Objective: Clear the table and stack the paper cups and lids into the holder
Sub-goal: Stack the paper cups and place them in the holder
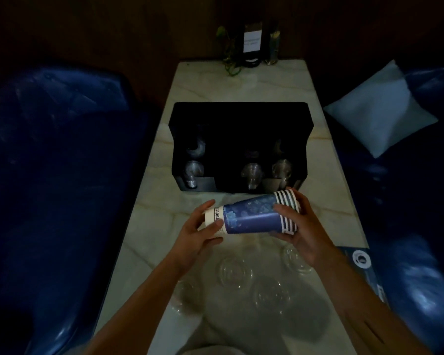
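Observation:
A nested stack of blue paper cups [251,215] lies sideways in the air just in front of the black holder [239,119]. My left hand [203,226] grips its white bottom end and my right hand [300,231] grips the striped rim end. The holder stands in the middle of the marble table [241,83]; clear cups [251,172] show in its front slots. Several clear plastic lids [235,271] lie on the table below my hands, near the front edge.
Blue upholstered seats [62,175] flank the table on both sides, with a pale cushion [379,111] on the right one. A small plant [228,52] and a sign stand [251,42] sit at the far end. A dark packet [364,262] lies at the right edge.

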`<state>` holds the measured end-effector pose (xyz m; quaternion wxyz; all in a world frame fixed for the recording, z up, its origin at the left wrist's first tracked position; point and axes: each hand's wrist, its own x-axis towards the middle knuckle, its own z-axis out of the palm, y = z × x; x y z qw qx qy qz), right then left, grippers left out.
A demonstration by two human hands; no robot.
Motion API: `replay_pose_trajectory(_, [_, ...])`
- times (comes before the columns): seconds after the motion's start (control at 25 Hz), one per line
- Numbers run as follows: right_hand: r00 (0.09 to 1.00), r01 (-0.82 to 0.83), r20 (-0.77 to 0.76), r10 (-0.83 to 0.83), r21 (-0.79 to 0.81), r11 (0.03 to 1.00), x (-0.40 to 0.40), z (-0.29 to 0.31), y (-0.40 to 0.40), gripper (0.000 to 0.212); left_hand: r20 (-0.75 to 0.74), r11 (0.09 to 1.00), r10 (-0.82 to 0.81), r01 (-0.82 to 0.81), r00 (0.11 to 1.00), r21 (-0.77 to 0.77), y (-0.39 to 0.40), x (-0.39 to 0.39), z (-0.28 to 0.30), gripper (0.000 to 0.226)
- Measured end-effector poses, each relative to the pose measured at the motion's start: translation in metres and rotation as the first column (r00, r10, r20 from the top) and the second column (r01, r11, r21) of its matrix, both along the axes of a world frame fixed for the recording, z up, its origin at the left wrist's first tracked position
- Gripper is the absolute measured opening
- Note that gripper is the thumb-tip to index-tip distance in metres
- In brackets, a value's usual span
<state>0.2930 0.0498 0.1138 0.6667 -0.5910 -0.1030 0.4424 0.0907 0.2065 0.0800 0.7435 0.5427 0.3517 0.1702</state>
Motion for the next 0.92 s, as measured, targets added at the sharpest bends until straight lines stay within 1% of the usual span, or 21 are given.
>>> replay_pose_trajectory(0.08, [0.998,-0.018,-0.068,0.018,-0.004,1.000,-0.007,-0.005,0.007,0.069,0.052,0.993,0.070,-0.065,0.996,-0.095,0.014,-0.011,0.000,0.055])
replay_pose_trajectory(0.24, [0.985,-0.140,-0.117,0.130,-0.081,0.987,-0.021,-0.010,0.020,0.058,0.089,0.960,0.205,-0.182,0.975,-0.215,0.041,-0.024,0.002,0.046])
replay_pose_trajectory(0.36, [0.971,-0.232,-0.083,0.223,-0.118,0.966,-0.035,-0.007,0.039,0.056,0.058,0.943,0.254,-0.234,0.965,-0.234,0.060,-0.029,0.006,0.046])
replay_pose_trajectory(0.52, [0.960,-0.274,0.029,0.279,-0.126,0.954,-0.045,-0.001,0.064,0.068,-0.007,0.950,0.231,-0.227,0.973,-0.213,0.088,-0.032,0.018,0.044])
replay_pose_trajectory(0.6, [0.933,-0.309,0.149,0.328,-0.138,0.941,-0.048,0.003,0.079,0.069,-0.009,0.966,0.184,-0.183,0.983,-0.185,0.110,-0.031,0.030,0.043])
replay_pose_trajectory(0.64, [0.899,-0.328,0.242,0.366,-0.184,0.927,-0.049,0.005,0.088,0.071,-0.007,0.976,0.155,-0.154,0.988,-0.153,0.122,-0.029,0.038,0.043])
replay_pose_trajectory(0.72, [0.799,-0.345,0.413,0.438,-0.282,0.895,-0.048,0.008,0.108,0.079,-0.005,0.994,0.092,-0.092,0.996,-0.054,0.149,-0.023,0.057,0.045])
replay_pose_trajectory(0.76, [0.756,-0.349,0.473,0.453,-0.294,0.890,-0.047,0.010,0.119,0.083,-0.006,0.998,0.063,-0.063,0.998,0.000,0.163,-0.018,0.068,0.047])
replay_pose_trajectory(0.84, [0.686,-0.366,0.565,0.459,-0.277,0.888,-0.042,0.015,0.141,0.085,-0.011,0.992,0.006,-0.005,1.000,0.123,0.189,-0.003,0.095,0.050])
replay_pose_trajectory(0.92, [0.660,-0.383,0.593,0.462,-0.263,0.885,-0.030,0.026,0.171,0.085,-0.025,0.965,-0.049,0.053,0.999,0.256,0.219,0.018,0.122,0.052])
